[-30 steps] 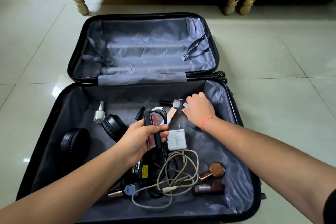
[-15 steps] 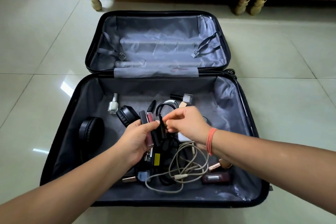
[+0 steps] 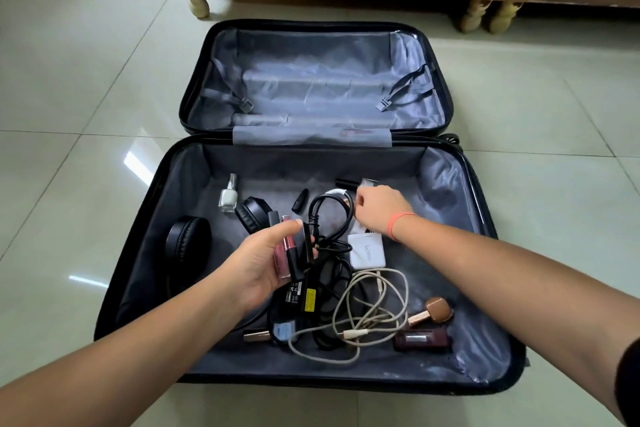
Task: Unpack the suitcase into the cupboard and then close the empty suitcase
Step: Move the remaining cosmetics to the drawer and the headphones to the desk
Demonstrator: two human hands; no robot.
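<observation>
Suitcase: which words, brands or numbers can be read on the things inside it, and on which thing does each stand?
"UBON": on the white charger, printed sideways.
Yellow sticker and white label on the black power adapter: print too small to read.
Label on the dark red box: blurred, not readable.
No other text shows.

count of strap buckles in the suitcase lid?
2. The left buckle lies at the left side of the lid, the right buckle at its right side, unclipped and apart. None looks hidden.
</observation>
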